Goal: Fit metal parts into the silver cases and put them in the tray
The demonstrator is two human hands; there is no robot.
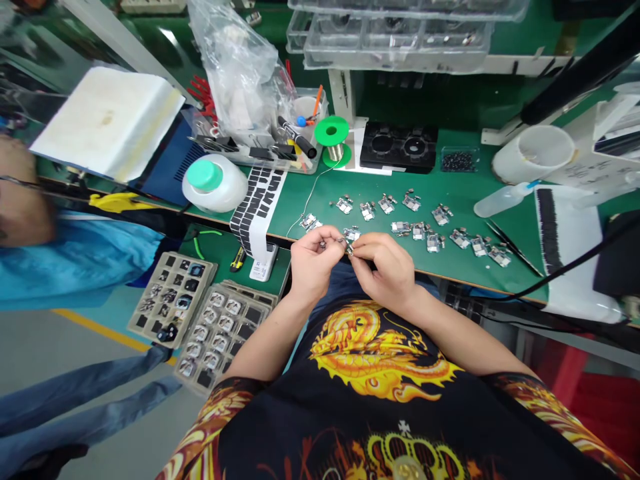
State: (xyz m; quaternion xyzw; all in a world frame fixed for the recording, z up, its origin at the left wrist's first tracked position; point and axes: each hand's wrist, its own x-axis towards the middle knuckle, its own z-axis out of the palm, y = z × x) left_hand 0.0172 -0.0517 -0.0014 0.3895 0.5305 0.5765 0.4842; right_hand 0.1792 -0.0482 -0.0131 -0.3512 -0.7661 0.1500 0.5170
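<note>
Both hands meet just over the front edge of the green bench. My left hand (315, 263) is closed, thumb and forefinger pinching a small metallic part (346, 244). From the other side my right hand (384, 268) grips the same part with its fingertips. Most of the part is hidden by the fingers, so its exact kind cannot be made out. Right behind the hands lies a small silver circuit module (353, 233). Another module (311, 222) rests by the left hand, and several similar ones (418, 231) are spread over the bench to the right.
A green solder wire spool (333, 143) stands behind, its wire trailing forward. Black tweezers (515, 248) lie at right near a squeeze bottle (503, 199). Left are a white bottle with green cap (215, 183) and parts trays (173, 300). Another person's blue sleeve (75, 260) is at far left.
</note>
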